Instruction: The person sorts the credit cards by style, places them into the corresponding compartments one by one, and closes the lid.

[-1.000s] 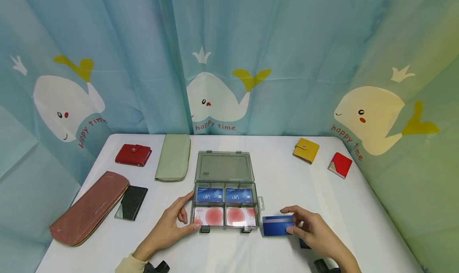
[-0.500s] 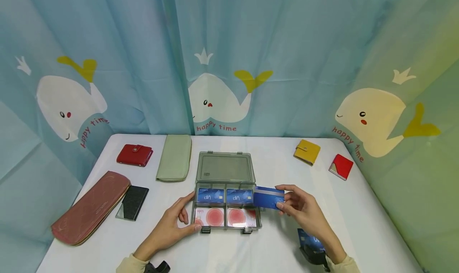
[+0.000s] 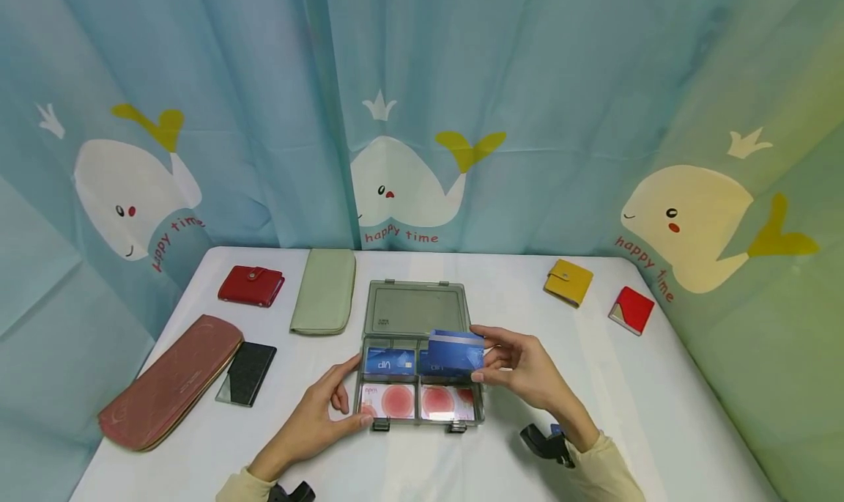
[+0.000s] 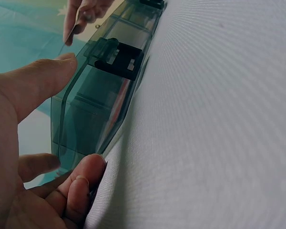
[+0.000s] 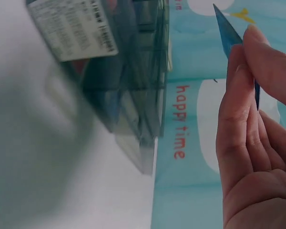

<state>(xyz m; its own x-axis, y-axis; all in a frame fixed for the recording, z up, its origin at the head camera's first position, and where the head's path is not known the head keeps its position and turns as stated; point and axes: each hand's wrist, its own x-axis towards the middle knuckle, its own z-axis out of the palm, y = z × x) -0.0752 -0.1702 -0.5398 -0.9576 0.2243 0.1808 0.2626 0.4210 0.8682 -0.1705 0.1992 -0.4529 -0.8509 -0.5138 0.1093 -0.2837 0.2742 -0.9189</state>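
Note:
A clear grey-green divided box (image 3: 418,403) lies with its lid (image 3: 417,308) raised toward the back. My left hand (image 3: 321,415) grips its left side, thumb at the front corner and fingers along the wall; the left wrist view shows these fingers against the box (image 4: 93,100). Two pink-and-white cards (image 3: 387,401) fill the front compartments. A blue VIP card (image 3: 389,361) lies in the back left compartment, and another is mostly hidden in the back right. Over that one, my right hand (image 3: 527,370) pinches a blue card (image 3: 456,354) with its striped side up.
Part of another blue card (image 3: 557,429) shows beside the right wrist strap. Toward the left lie a red wallet (image 3: 251,286), a pale green wallet (image 3: 324,291), a brown long wallet (image 3: 173,383) and a black case (image 3: 247,374). A yellow wallet (image 3: 568,282) and red holder (image 3: 631,310) lie back right.
My right hand has lifted the blue card from the table right of the box and carried it left, over the back right compartment. My left hand stays at the box.

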